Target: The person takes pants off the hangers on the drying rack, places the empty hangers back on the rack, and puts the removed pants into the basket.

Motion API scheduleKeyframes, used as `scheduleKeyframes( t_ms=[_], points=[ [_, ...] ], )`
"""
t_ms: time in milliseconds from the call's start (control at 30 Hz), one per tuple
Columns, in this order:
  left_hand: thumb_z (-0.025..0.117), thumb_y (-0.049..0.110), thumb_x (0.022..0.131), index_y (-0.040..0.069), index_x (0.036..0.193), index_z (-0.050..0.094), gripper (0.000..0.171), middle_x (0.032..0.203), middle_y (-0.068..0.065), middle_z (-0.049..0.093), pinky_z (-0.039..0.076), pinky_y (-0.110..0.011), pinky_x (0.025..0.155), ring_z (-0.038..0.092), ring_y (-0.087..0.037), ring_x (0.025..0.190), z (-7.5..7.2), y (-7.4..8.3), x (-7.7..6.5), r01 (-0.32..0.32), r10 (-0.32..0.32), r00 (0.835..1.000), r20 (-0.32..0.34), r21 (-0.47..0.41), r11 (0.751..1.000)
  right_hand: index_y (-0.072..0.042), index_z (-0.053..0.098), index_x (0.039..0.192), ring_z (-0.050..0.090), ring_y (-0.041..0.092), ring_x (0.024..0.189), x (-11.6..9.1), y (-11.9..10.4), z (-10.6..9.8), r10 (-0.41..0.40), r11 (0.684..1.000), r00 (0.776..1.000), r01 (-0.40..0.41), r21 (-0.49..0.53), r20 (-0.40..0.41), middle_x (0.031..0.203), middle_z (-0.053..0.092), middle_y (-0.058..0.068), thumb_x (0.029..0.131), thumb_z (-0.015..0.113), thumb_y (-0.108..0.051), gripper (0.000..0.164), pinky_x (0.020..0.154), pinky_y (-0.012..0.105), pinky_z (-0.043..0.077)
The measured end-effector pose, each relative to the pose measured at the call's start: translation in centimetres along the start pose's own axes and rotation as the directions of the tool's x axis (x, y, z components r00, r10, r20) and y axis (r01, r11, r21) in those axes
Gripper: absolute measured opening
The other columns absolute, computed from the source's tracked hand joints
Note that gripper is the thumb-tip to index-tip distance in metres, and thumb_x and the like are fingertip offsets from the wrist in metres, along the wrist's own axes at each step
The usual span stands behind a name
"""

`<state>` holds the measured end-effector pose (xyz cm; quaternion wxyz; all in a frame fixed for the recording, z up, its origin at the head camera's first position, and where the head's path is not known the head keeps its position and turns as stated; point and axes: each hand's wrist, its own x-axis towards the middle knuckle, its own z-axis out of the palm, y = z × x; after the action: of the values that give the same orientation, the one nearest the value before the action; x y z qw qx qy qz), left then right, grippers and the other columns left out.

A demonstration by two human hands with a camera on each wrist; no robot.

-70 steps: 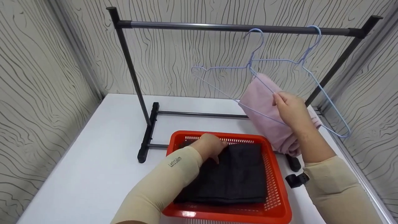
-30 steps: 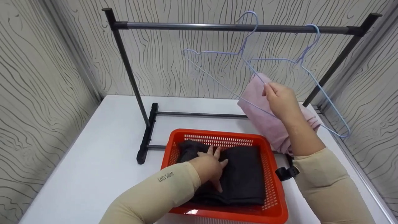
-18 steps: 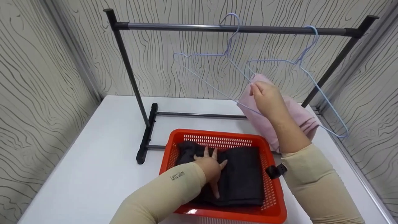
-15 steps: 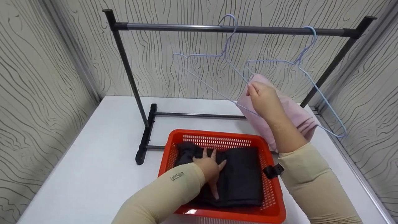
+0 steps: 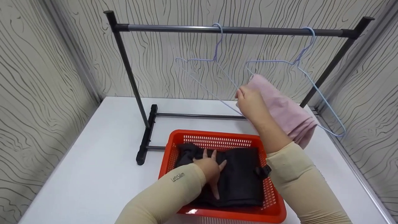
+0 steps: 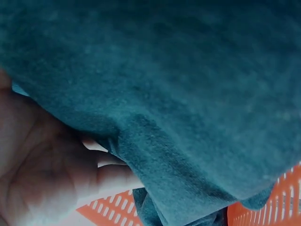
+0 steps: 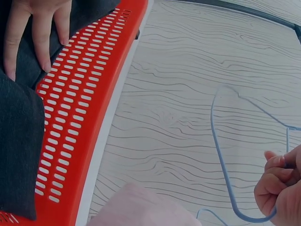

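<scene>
My right hand (image 5: 252, 102) grips a thin lilac wire hanger (image 5: 215, 53) by its sloping right side, fingers curled round the wire. The hook of that hanger is over the rail (image 5: 174, 28) of a black rack, and nothing hangs on its wire. Fingers spread, my left hand (image 5: 210, 169) rests on folded black clothing (image 5: 242, 177) inside a red basket (image 5: 267, 140). Up close in the left wrist view, dark fabric (image 6: 188, 94) covers much of the palm and fingertips. The right wrist view shows the hanger's wire (image 7: 220, 155) running into the curled fingers.
To the right, a blue hanger (image 5: 300, 57) on the rail carries a folded pink cloth (image 5: 283, 109), close behind my right forearm. The rack's foot (image 5: 146, 135) stands left of the basket on the white table (image 5: 93, 161). Patterned walls (image 5: 56, 77) enclose the table.
My right hand has moved left along the rail with the lilac hanger, whose hook rose above the rail and has come down over it. The left hand slid lower on the clothing, fingers spreading.
</scene>
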<state>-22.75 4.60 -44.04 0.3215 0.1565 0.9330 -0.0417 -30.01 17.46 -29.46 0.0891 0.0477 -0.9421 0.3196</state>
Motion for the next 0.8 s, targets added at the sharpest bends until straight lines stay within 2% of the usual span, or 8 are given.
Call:
scheduleKeyframes(
  t_ms=[133, 300, 467, 567, 667, 800],
  points=[
    [0.081, 0.059, 0.044, 0.05, 0.141, 0.005, 0.123, 0.152, 0.001, -0.016, 0.021, -0.067, 0.097, -0.015, -0.039, 0.135, 0.1, -0.1, 0.2, -0.015, 0.015, 1.0, -0.004, 0.013, 1.0, -0.008, 0.053, 0.099, 0.053, 0.024, 0.079, 0.0, 0.1, 0.4, 0.0, 1.0, 1.0, 0.0, -0.014, 0.028, 0.088, 0.057, 0.011, 0.1, 0.032, -0.025, 0.027, 0.068, 0.035, 0.045],
    [0.081, 0.059, 0.044, 0.05, 0.141, 0.006, 0.122, 0.152, 0.002, -0.015, 0.023, -0.067, 0.096, -0.013, -0.039, 0.135, 0.2, -0.3, 0.5, -0.027, 0.027, 1.0, -0.007, 0.015, 1.0, -0.005, 0.056, 0.096, 0.053, 0.027, 0.084, 0.1, 0.2, 0.3, -0.071, 0.995, 0.997, 0.072, -0.063, 0.01, 0.092, 0.06, 0.012, 0.098, 0.033, -0.021, 0.029, 0.078, 0.042, 0.043],
    [0.08, 0.06, 0.046, 0.049, 0.141, 0.008, 0.12, 0.153, 0.001, -0.012, 0.023, -0.067, 0.096, -0.01, -0.039, 0.136, 0.0, -0.3, 0.2, -0.025, 0.025, 1.0, -0.014, 0.003, 1.0, -0.007, 0.054, 0.092, 0.051, 0.024, 0.075, -0.1, 0.2, 0.1, -0.068, 0.996, 0.997, 0.07, -0.054, 0.042, 0.08, 0.054, 0.009, 0.097, 0.037, -0.027, 0.026, 0.067, 0.037, 0.044],
    [0.079, 0.06, 0.049, 0.05, 0.141, 0.011, 0.115, 0.153, 0.002, -0.009, 0.026, -0.067, 0.094, -0.003, -0.042, 0.136, -0.2, -0.2, 0.0, -0.001, 0.001, 1.0, -0.03, -0.007, 1.0, -0.009, 0.053, 0.091, 0.05, 0.023, 0.074, -0.2, 0.3, -0.1, -0.061, 0.996, 0.996, 0.064, -0.057, 0.061, 0.079, 0.053, 0.008, 0.096, 0.041, -0.031, 0.025, 0.065, 0.035, 0.043],
    [0.077, 0.059, 0.055, 0.051, 0.14, 0.016, 0.105, 0.153, 0.003, -0.005, 0.027, -0.065, 0.095, 0.003, -0.043, 0.136, -0.4, -0.1, 0.2, 0.014, -0.015, 0.999, -0.037, -0.021, 1.0, -0.01, 0.055, 0.096, 0.05, 0.024, 0.078, -0.3, 0.3, -0.3, -0.066, 0.995, 0.995, 0.071, -0.067, 0.069, 0.085, 0.055, 0.009, 0.095, 0.043, -0.034, 0.027, 0.07, 0.037, 0.044],
    [0.072, 0.059, 0.064, 0.048, 0.139, 0.024, 0.089, 0.153, 0.003, 0.006, 0.027, -0.059, 0.099, 0.007, -0.036, 0.137, -0.9, -0.6, 0.6, -0.027, 0.027, 0.998, -0.051, 0.019, 0.999, -0.01, 0.052, 0.104, 0.053, 0.024, 0.083, -0.3, 0.4, -0.7, -0.051, 0.997, 0.997, 0.054, -0.053, 0.063, 0.092, 0.057, 0.01, 0.095, 0.044, -0.033, 0.026, 0.074, 0.038, 0.047]
  ],
)
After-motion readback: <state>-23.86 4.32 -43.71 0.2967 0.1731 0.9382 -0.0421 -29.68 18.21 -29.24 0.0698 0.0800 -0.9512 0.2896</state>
